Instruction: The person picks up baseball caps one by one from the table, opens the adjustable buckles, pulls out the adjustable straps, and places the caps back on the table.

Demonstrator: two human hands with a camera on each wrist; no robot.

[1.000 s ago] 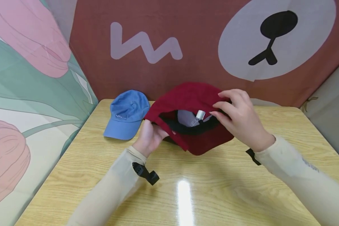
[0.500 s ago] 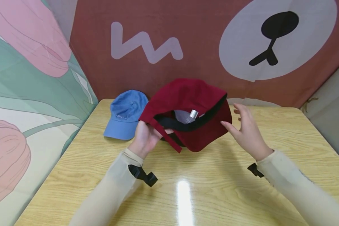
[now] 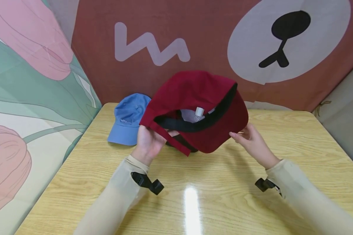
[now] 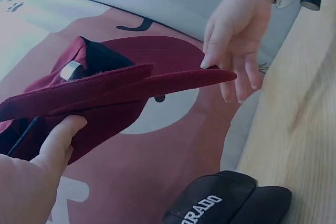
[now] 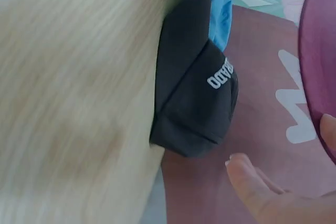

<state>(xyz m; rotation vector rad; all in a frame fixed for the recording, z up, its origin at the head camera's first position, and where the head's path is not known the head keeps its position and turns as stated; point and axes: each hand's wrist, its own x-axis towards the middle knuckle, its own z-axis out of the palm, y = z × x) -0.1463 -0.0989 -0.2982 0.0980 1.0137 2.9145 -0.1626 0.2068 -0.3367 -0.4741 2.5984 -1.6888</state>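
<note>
A dark red baseball cap (image 3: 194, 91) is held tilted above the table, its opening and black inner band facing me. My left hand (image 3: 150, 142) grips it at the back edge, near the hanging strap (image 3: 172, 140); the left wrist view shows the thumb (image 4: 68, 127) against the fabric. At the brim's right corner my right hand (image 3: 254, 145) pinches the edge, thumb on the near side, other fingers partly hidden behind it. A white tag (image 3: 199, 112) shows inside. Behind and mostly hidden in the head view stands a black cap (image 5: 197, 87) with white lettering.
To the left a blue cap (image 3: 126, 124) sits on the wooden table (image 3: 223, 195), partly covered by the red one. Close behind the table hangs a brown cloth backdrop (image 3: 206, 39). A flowered cloth (image 3: 47, 114) hangs on the left side.
My right hand has left the cap's upper rim, moved down and now pinches the brim's corner. The red cap has risen and shifted slightly left, showing more of its band, with my left hand still gripping.
</note>
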